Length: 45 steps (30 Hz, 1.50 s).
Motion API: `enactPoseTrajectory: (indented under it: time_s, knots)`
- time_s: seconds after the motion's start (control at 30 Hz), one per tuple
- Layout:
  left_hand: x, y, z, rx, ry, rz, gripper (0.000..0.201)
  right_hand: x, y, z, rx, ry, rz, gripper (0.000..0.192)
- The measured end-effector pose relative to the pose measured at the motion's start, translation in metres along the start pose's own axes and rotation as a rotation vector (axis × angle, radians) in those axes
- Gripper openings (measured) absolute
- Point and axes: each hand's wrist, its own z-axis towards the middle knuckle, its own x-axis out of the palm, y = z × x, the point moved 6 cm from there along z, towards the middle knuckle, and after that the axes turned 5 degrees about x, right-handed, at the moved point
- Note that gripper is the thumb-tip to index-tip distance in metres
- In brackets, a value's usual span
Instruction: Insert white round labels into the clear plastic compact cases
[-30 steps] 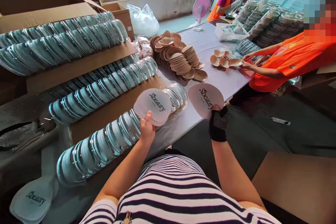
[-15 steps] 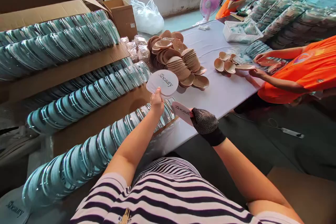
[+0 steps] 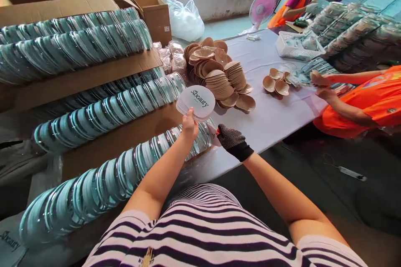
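Left hand (image 3: 189, 126), bare, grip closed on a thin fanned stack of cards (image 3: 196, 102): white, rounded, top one printed "Sbeauty" in dark script. Stack held upright above the near row of trays (image 3: 125, 171). Right hand (image 3: 231, 139) in a black dotted glove, grip closed on one more card (image 3: 213, 135), mostly hidden, just beside the row's end at the bench (image 3: 269, 121) edge. Pile of tan cups (image 3: 219, 75) farther back. Orange-sleeved person's hand (image 3: 319, 81) across the bench.
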Motion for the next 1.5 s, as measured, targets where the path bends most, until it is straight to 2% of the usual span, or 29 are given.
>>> enactPoseTrajectory:
  time_s: [0.2,0.27,0.37,0.43,0.53,0.57,0.6,0.7,0.77,0.87,0.97,1.07,1.13,1.17,1.23,1.3,1.33,1.4,1.5]
  knots:
    - [-0.003,0.001,-0.003,-0.006,-0.015,0.059,0.016,0.034,0.013,0.009,0.010,0.038,0.113,0.037]
    - [-0.004,0.002,-0.005,-0.006,-0.002,0.070,0.015,0.046,0.011,0.007,0.019,0.076,0.236,0.035]
    - [-0.002,0.003,-0.008,0.028,0.046,0.081,0.017,0.060,0.007,0.003,0.012,0.220,0.656,0.029]
    - [-0.002,0.003,-0.009,0.057,0.072,0.083,0.019,0.065,0.008,0.000,-0.034,0.384,0.954,0.037]
    - [0.000,0.003,-0.009,0.085,0.098,0.092,0.022,0.060,0.004,0.000,-0.056,0.524,1.062,0.042]
    - [0.001,0.003,-0.009,0.092,0.102,0.102,0.023,0.054,-0.002,0.005,-0.037,0.499,1.026,0.040]
    - [0.002,0.003,-0.009,0.097,0.104,0.115,0.024,0.044,-0.008,0.012,-0.018,0.407,0.969,0.038]
    - [0.005,0.000,-0.013,0.135,0.120,0.132,0.028,-0.008,-0.026,0.038,-0.021,-0.087,0.892,0.044]
    - [0.004,-0.004,-0.018,0.175,0.136,0.130,0.029,-0.039,-0.024,0.046,-0.063,-0.359,0.817,0.054]
    - [-0.009,-0.016,-0.028,0.244,0.100,0.167,0.026,-0.059,0.004,0.038,-0.171,-0.478,0.676,0.062]
    - [-0.026,-0.031,-0.039,0.329,0.042,0.238,0.023,-0.062,0.038,0.005,-0.239,-0.623,0.601,0.060]
    - [-0.035,-0.041,-0.052,0.314,0.049,0.216,0.022,-0.051,0.060,-0.016,-0.217,-0.643,0.667,0.054]
    - [-0.038,-0.044,-0.061,0.224,0.045,0.164,0.021,-0.042,0.057,-0.016,-0.109,-0.601,0.788,0.047]
    - [-0.040,-0.045,-0.065,0.173,0.031,0.139,0.021,-0.039,0.047,-0.016,-0.020,-0.617,0.852,0.045]
    - [-0.044,-0.052,-0.069,0.101,-0.012,0.097,0.025,-0.038,0.015,-0.024,0.192,-0.742,0.924,0.045]
    - [-0.047,-0.062,-0.063,0.075,-0.040,0.051,0.030,-0.038,-0.018,-0.047,0.331,-0.856,0.854,0.046]
    - [-0.048,-0.068,-0.058,0.076,-0.050,0.025,0.031,-0.036,-0.029,-0.061,0.352,-0.856,0.771,0.046]
    - [-0.049,-0.075,-0.046,0.081,-0.055,-0.025,0.033,-0.026,-0.040,-0.091,0.305,-0.740,0.569,0.044]
    - [-0.049,-0.071,-0.032,0.041,-0.053,-0.056,0.029,-0.003,-0.033,-0.129,0.166,-0.526,0.325,0.044]
